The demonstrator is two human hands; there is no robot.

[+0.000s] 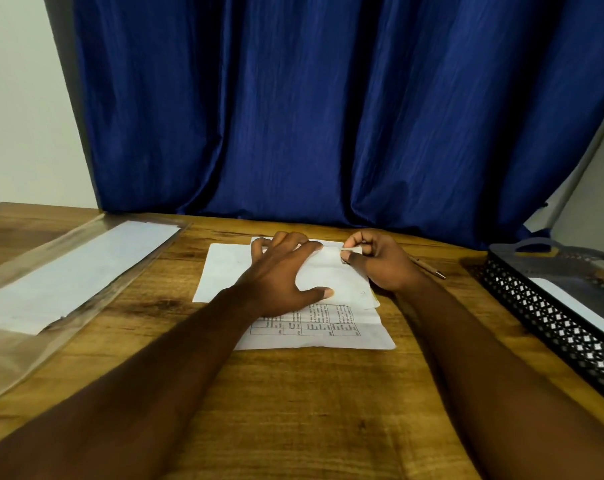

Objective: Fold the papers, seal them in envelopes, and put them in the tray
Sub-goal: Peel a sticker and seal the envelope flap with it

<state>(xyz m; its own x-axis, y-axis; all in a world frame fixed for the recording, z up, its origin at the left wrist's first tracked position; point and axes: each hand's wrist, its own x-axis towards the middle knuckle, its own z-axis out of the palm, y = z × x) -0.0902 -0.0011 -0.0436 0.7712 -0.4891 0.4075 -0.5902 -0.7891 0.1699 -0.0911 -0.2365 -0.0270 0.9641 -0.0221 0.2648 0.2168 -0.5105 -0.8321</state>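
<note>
Envelope: a white piece that I take for an envelope (331, 275) lies in the middle of the worktop (311, 410), toward its far edge; partly on top of a printed paper (321, 327) whose table of text shows on the near side
Left hand: the left hand (279, 271) rests flat on the envelope; fingers (286, 244) spread and pressing it down
Right hand: the right hand (380, 265) is at the envelope's far right corner; fingers (362, 240) curled, pinching a small white strip (351, 250)
Stage: likely the sealing step for this envelope; not yet in the tray
Done: the black mesh tray (536, 306) at the right edge already holds one white piece (577, 306), probably a finished envelope
Left to do: the printed paper looks flat and unfolded; a second white sheet (220, 271) lies just to its left; a clear plastic sleeve (51, 271) of white stock sits along the left edge
Hard to tell: whether the envelope is filled; whether the strip is a peel-off liner or the flap itself; the tray's near end is cut off; a pen (428, 266) is half hidden behind the right hand
</note>
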